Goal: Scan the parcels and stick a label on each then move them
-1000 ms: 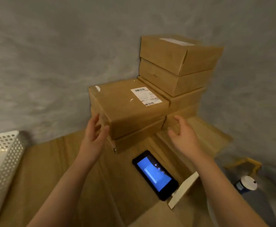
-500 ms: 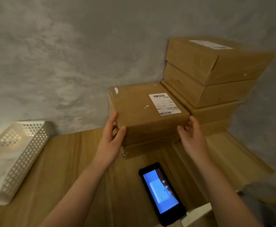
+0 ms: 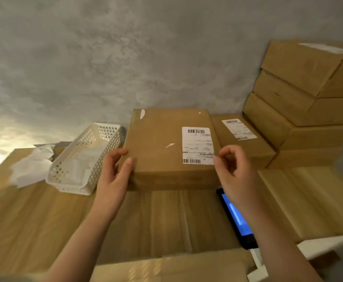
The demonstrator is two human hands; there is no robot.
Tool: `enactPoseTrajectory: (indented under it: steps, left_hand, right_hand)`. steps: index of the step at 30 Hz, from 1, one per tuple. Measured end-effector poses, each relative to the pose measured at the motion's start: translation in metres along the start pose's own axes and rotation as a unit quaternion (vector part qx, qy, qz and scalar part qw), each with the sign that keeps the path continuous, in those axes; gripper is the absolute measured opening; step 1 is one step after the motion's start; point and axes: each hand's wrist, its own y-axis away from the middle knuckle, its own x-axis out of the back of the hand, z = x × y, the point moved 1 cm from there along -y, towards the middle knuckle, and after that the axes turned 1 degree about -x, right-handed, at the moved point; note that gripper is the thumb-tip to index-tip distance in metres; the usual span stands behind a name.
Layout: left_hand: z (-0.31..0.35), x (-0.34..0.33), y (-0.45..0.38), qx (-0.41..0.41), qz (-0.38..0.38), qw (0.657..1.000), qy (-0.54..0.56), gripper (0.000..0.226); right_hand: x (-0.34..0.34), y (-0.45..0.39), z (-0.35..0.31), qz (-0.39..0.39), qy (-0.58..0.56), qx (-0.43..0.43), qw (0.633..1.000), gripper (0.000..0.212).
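So the parcel (image 3: 170, 147) we were gripping on top of another box half a second ago is now pulled off it and sitting lower, out toward the middle of the bench (image 3: 44, 220), and the box that was under it (image 3: 242, 139) shows its own label now, just to the right and touching or nearly so. Our left hand (image 3: 113, 180) holds the parcel's near left corner, thumb on top, fingers curled round the side. Our right hand (image 3: 235, 176) is at the near right corner with fingers loosely curled; looks like it's only brushing the edge, not really clamped on anything.

We'd guess that means this one's lined up for scanning: its label (image 3: 198, 145) faces up with barcodes clear. The scanner (image 3: 235, 218), screen lit blue, lies on the bench just in front of the parcel's right corner, partly under our right wrist, so that hand is close to grabbing it.

Bench is light wood, pushed against a grey mottled wall. A white basket (image 3: 81, 165) sits just left of the parcel with crumpled paper (image 3: 32, 165) beyond it near the left edge. A stack of boxes (image 3: 301, 98) fills the far right corner. Something white pokes in at the near right, can't tell what.
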Motion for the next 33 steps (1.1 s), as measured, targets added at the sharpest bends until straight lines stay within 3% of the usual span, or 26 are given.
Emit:
enactPoseTrajectory:
  steps: [7,21,25,27,29,33]
  left_hand:
    - [-0.025,0.057,0.038,0.052,0.057,0.997,-0.020,0.014]
    - [-0.051,0.066,0.063,0.061,-0.017,0.995,-0.083,0.023]
    - [-0.046,0.072,0.057,0.019,-0.034,0.978,-0.203,0.023]
    - [-0.036,0.073,0.052,-0.027,-0.040,0.962,-0.269,0.029]
    - [-0.023,0.069,0.046,-0.065,-0.058,0.948,-0.305,0.032]
    - [-0.007,0.048,0.026,-0.113,-0.146,0.902,-0.389,0.038]
  right_hand:
    - [-0.042,0.040,-0.021,-0.018,0.030,0.061,0.998,0.010]
    - [-0.053,0.077,0.011,-0.075,0.061,0.019,0.995,0.012]
    - [-0.039,0.072,0.010,-0.066,0.060,0.011,0.996,0.015]
    - [-0.023,0.067,0.017,-0.054,0.110,-0.011,0.992,0.018]
    - [-0.005,0.061,0.029,-0.066,0.191,-0.069,0.977,0.033]
    - [0.025,0.057,0.051,-0.151,0.347,-0.187,0.906,0.084]
